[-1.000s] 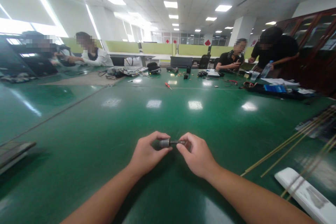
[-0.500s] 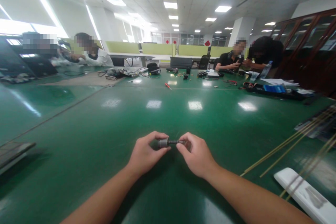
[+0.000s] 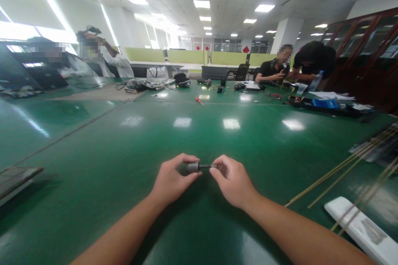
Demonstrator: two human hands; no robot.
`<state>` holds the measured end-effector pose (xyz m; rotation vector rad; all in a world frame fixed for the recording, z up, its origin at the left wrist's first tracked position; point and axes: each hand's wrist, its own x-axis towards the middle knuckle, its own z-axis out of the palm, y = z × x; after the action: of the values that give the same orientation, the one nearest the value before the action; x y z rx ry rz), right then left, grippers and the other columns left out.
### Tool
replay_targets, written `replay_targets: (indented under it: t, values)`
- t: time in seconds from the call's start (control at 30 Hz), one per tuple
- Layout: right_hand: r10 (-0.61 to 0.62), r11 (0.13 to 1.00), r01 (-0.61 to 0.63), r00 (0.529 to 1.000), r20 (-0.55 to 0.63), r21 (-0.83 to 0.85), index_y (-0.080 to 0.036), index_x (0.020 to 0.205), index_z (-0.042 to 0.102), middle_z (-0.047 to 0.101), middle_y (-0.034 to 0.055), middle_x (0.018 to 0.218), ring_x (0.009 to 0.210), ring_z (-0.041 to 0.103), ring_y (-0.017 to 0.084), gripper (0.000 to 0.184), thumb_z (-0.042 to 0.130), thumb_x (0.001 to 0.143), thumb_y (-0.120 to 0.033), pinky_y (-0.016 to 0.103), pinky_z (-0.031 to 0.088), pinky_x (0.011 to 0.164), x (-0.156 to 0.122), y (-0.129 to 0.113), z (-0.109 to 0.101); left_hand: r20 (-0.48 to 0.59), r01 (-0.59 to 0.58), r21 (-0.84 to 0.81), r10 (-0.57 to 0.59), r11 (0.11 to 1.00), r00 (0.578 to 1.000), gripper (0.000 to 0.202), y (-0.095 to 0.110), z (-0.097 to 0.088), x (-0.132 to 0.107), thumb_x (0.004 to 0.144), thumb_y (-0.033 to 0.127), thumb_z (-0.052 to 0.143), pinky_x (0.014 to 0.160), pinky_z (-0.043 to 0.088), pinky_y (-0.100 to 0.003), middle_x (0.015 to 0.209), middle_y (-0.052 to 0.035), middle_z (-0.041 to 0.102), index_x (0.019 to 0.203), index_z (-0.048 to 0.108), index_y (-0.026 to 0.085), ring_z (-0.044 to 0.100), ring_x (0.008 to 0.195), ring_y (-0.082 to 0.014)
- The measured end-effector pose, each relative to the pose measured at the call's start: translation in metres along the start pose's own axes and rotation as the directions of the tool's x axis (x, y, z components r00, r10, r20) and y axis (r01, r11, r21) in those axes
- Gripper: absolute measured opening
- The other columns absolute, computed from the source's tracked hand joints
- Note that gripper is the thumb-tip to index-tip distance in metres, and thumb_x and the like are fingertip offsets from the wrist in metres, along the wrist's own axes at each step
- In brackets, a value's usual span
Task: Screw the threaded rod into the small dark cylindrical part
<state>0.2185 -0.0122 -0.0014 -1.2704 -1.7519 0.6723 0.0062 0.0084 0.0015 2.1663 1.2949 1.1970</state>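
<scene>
My left hand [image 3: 170,180] pinches a short grey metal cylinder [image 3: 193,167] between thumb and fingers, just above the green table [image 3: 199,140]. From the cylinder's right end a thin dark shaft [image 3: 205,166] runs straight toward my right hand [image 3: 234,180]. The thumb and fingertips of that hand are closed on the shaft's far end, which they partly cover. Cylinder and shaft lie level in one line. Whether they are one piece or two joined parts I cannot tell.
Thin wooden sticks [image 3: 336,165] and a white elongated object [image 3: 362,227] lie to the right. A flat panel [image 3: 18,180] sits at the left edge. Farther off are a red screwdriver [image 3: 199,101], a black tray [image 3: 329,108] and several people.
My hands keep their grip, with only a very slight shift of the shaft and right fingers. At the far left, a person has raised their arms to their head.
</scene>
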Motion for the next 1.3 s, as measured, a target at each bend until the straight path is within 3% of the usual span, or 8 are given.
replay_targets:
  t: [0.93,1.3]
  values:
    - [0.021,1.0,-0.021,1.0,-0.005,0.004,-0.021,0.087,0.065,0.064,-0.0011,0.073,0.066,0.058,0.015,0.01,0.059,0.087,-0.029,0.026,0.041,0.063,0.0008,0.001,-0.0022,-0.01,0.026,0.013,-0.026,1.0,1.0,0.024,-0.0005,-0.003,0.0004,0.075,0.032,0.078,0.086,0.054,-0.034,0.096,-0.003,0.074,0.095,0.07,0.021,0.07,0.091,-0.0215]
    - [0.023,0.998,-0.021,0.999,-0.033,0.059,-0.02,0.087,0.064,0.065,-0.0008,0.074,0.067,0.059,0.015,0.01,0.06,0.087,-0.029,0.025,0.042,0.064,0.0011,-0.0007,-0.0026,-0.049,0.054,0.066,-0.051,0.996,0.998,0.031,-0.0048,-0.0069,0.0027,0.076,0.042,0.077,0.085,0.055,-0.036,0.095,-0.0053,0.074,0.097,0.071,0.02,0.07,0.089,-0.0233]
